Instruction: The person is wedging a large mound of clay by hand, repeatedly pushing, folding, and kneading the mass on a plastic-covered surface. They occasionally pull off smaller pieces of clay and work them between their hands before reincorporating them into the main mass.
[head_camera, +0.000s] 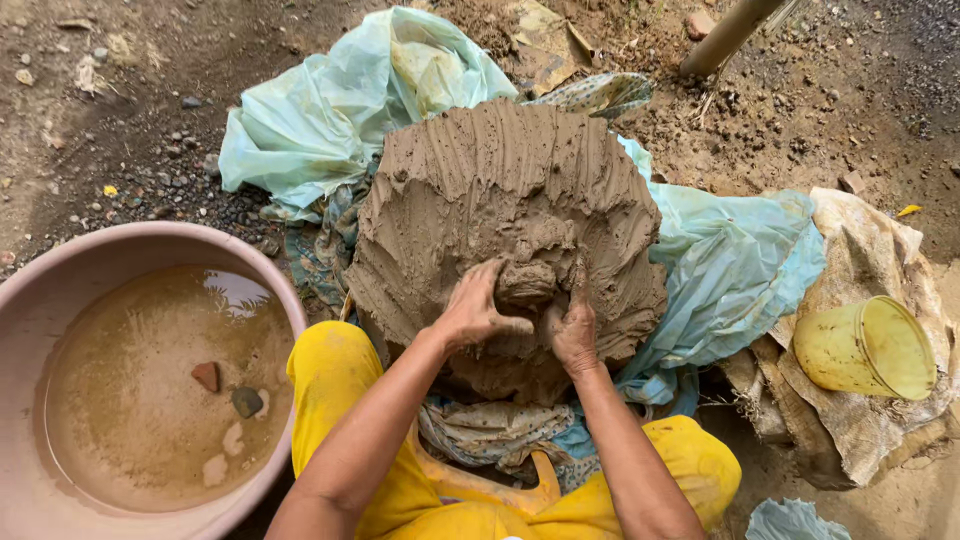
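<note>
Bare dirt ground (830, 90) carries everything here, brown and scattered with small stones and dry bits. Straight on it at the left sits a wide pinkish basin (60, 300). Pale blue-green plastic sheeting (320, 110) spreads over the ground in the middle and to the right. At the right a worn tan sack (880, 250) lies flat on the dirt. A bamboo pole (725, 35) angles down to the ground at the top.

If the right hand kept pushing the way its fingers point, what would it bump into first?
Probably more of the big clay mound: the right hand already presses into it, fingers pointing up the heap, away from the person.
</note>
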